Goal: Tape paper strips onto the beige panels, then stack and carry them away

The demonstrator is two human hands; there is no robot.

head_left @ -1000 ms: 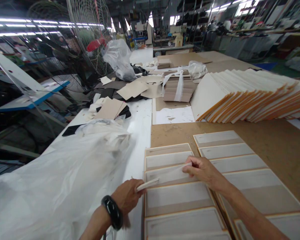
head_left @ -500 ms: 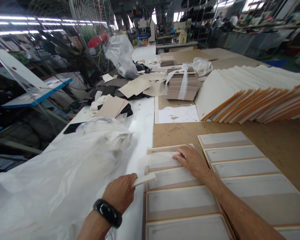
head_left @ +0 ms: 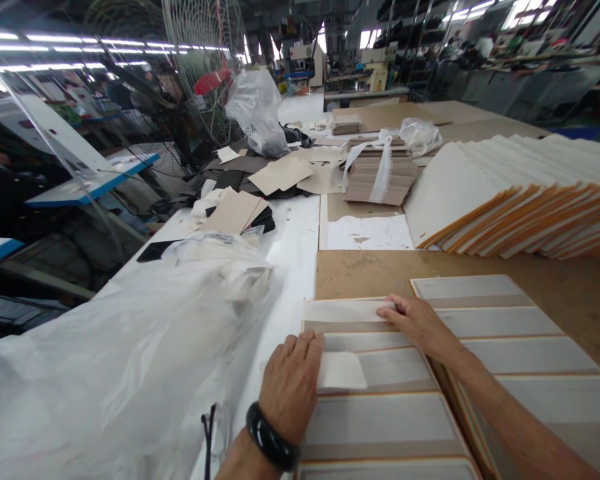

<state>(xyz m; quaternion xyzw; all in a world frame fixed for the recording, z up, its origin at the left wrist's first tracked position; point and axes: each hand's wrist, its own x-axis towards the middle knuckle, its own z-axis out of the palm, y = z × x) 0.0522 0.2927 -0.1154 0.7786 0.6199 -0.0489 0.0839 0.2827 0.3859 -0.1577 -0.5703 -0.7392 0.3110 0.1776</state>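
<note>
My left hand (head_left: 290, 387), with a black bracelet (head_left: 273, 437) on its wrist, lies flat on a cream panel with orange edges (head_left: 385, 370). Its fingertips touch a white paper strip (head_left: 343, 371) lying on that panel. My right hand (head_left: 417, 327) rests further up, its fingertips on a pale strip (head_left: 347, 310) along the top panel. More panels (head_left: 510, 320) lie in rows on the right, partly under my right forearm.
The panels lie on a brown fibreboard (head_left: 430, 277). A fanned stack of orange-edged panels (head_left: 510, 200) stands beyond it. To the left lies a white plastic sheet (head_left: 120, 373). Further off are a tied bundle of card pieces (head_left: 380, 177), a plastic bag (head_left: 257, 110) and a wire fan (head_left: 205, 60).
The white strip held in my left hand now lies on the panel, with that hand flat beside it. My right hand has moved to the top panel's strip. The view has shifted slightly.
</note>
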